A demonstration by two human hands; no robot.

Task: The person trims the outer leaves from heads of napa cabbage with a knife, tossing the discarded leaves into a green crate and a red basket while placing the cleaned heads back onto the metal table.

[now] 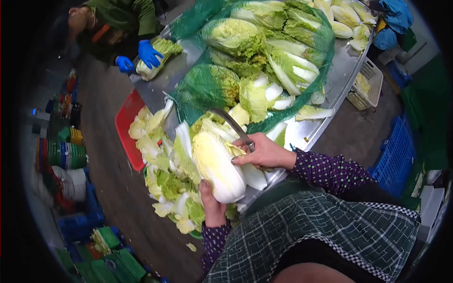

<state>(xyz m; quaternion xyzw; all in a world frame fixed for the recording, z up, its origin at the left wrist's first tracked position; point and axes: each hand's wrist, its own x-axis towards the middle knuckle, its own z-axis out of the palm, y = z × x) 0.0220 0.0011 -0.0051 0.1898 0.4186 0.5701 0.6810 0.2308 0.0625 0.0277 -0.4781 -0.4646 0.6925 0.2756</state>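
Observation:
A trimmed napa cabbage (219, 172), pale yellow at the top and white at its base, is held over the near edge of the metal table. My left hand (213, 203) grips it low down, thumb on its side and the other fingers hidden behind it. In my right hand (268, 152) is a knife with a curved blade (232, 123), its handle mostly covered by my fingers. The right thumb reaches the cabbage's side, near a loosened leaf. Loose outer leaves (163, 158) are heaped below and left of the cabbage.
Untrimmed cabbages (236, 37) lie in a green mesh net (196, 92) on the metal table (343, 75). A red bin (126, 125) stands left; a white basket (373, 89) and blue crate (396, 153) stand right. Opposite, a co-worker's blue-gloved hand (150, 53) rests on another cabbage.

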